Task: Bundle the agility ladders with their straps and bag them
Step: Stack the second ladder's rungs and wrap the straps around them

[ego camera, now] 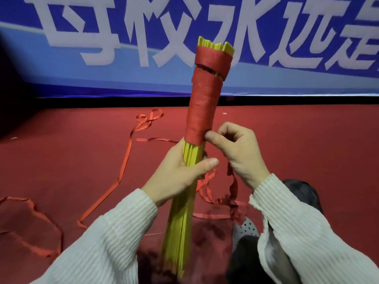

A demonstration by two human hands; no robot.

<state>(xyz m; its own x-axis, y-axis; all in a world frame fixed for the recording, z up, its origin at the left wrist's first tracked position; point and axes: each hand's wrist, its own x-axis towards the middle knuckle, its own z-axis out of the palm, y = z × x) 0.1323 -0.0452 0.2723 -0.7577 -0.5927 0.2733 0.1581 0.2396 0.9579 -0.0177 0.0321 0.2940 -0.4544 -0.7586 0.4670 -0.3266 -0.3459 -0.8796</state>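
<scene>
A bundle of yellow ladder rungs [184,203] stands nearly upright in front of me, tilted slightly right at the top. A red strap [205,103] is wound in many turns around its upper half. My left hand [180,171] grips the yellow rungs just below the wrapping. My right hand [235,148] pinches the strap at the lowest turn, on the bundle's right side. The loose red strap tail [233,189] hangs down under my right hand to the floor.
More red strap [125,160] trails in loops over the red carpet [307,144] to the left. A blue banner [102,48] with white characters stands behind. A white perforated shoe [246,228] and dark trousers show at lower right.
</scene>
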